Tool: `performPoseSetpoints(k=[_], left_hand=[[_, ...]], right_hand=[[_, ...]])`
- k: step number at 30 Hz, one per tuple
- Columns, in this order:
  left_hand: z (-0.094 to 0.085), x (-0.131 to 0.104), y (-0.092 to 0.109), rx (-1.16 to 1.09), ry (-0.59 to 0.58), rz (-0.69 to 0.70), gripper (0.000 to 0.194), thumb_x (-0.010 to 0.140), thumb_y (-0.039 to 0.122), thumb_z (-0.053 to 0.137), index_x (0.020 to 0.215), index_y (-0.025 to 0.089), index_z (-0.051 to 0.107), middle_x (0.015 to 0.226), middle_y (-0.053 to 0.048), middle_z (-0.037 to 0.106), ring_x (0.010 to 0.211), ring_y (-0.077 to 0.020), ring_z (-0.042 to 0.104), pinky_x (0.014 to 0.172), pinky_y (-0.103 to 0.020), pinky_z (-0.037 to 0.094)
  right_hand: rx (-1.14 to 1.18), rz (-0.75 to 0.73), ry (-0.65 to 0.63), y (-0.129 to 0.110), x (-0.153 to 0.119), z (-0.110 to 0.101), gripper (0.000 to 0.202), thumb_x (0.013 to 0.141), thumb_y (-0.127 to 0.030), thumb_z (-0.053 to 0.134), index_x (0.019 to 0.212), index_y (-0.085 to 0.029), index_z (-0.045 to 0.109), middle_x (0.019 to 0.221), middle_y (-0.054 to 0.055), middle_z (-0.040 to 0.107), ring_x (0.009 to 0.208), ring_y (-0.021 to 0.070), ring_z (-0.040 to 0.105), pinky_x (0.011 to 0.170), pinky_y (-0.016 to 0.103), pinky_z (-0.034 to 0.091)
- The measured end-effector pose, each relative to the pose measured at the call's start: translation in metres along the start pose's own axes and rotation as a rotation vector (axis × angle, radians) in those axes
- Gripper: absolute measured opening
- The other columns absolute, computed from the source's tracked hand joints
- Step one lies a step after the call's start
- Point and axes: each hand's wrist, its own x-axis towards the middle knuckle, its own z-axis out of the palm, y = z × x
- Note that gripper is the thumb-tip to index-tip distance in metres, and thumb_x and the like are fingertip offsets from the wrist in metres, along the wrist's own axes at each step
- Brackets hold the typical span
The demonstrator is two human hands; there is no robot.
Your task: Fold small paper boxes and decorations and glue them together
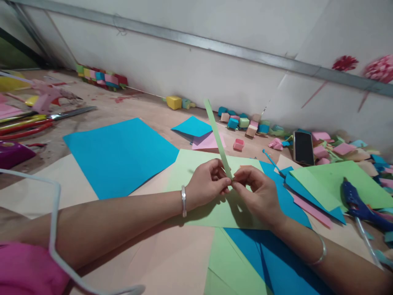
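A narrow light green paper strip stands up at a slant from between my two hands. Its lower end is pinched in the fingertips of my left hand. My right hand is closed at the same lower end, thumb and forefinger touching it beside the left fingertips. Both hands are just above a light green sheet, which lies over blue and pale peach paper.
Blue sheet at left; scissors and pink glue gun beyond. Small paper cubes line the wall. Phone and blue glue gun at right. White cable crosses the lower left.
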Motion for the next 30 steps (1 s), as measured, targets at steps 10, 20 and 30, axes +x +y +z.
performPoseSetpoints(k=[10, 20, 30], left_hand=[[-0.0005, 0.0011, 0.0019, 0.024, 0.021, 0.028, 0.018, 0.074, 0.018, 0.068, 0.087, 0.014, 0.057, 0.068, 0.0, 0.063, 0.06, -0.0143, 0.065, 0.049, -0.022, 0.054], [-0.0017, 0.0024, 0.0027, 0.129, 0.036, 0.045, 0.006, 0.076, 0.02, 0.064, 0.075, 0.013, 0.064, 0.063, -0.001, 0.062, 0.058, -0.0118, 0.061, 0.051, -0.02, 0.05], [-0.0029, 0.0011, -0.0006, 0.227, 0.037, 0.107, 0.007, 0.079, 0.021, 0.061, 0.076, 0.015, 0.064, 0.063, 0.001, 0.06, 0.052, -0.0092, 0.055, 0.051, -0.02, 0.046]], right_hand=[[0.02, -0.012, 0.068, 0.0061, 0.0009, 0.0015, 0.008, 0.079, -0.021, 0.066, 0.076, -0.02, 0.058, 0.079, 0.002, 0.059, 0.071, 0.0154, 0.058, 0.062, 0.029, 0.051], [0.06, -0.037, 0.082, 0.0056, 0.0001, 0.0029, 0.002, 0.08, -0.019, 0.064, 0.081, -0.021, 0.063, 0.085, 0.003, 0.062, 0.08, 0.0167, 0.062, 0.066, 0.029, 0.054], [-0.067, -0.135, 0.056, 0.0064, 0.0003, 0.0026, 0.011, 0.083, -0.019, 0.062, 0.091, -0.023, 0.069, 0.091, 0.005, 0.068, 0.085, 0.0191, 0.062, 0.066, 0.032, 0.053]])
